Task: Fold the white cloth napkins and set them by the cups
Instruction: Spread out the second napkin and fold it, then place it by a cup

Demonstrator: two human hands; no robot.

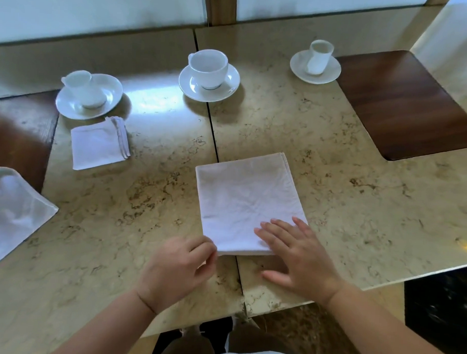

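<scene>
Left hand (180, 267): you pinch the napkin (246, 201) near corner.
Right hand (296, 254): spread flat on it.
Tip: match edges.

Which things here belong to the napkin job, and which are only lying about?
Job: half-folded napkin under both hands (left hand, right hand); folded napkin; unfolded cloth; three cups on saucers.
Lying about: brown mats; marble table.

1. Half-folded white napkin (246, 201): rectangular, flat on the table centre, near edge under the hands.
2. Folded square napkin (99, 143): beside the left cup (83, 88).
3. Centre cup (208, 68) and right cup (319, 56): upright on saucers.
4. Loose napkin (12, 216): left edge.
</scene>
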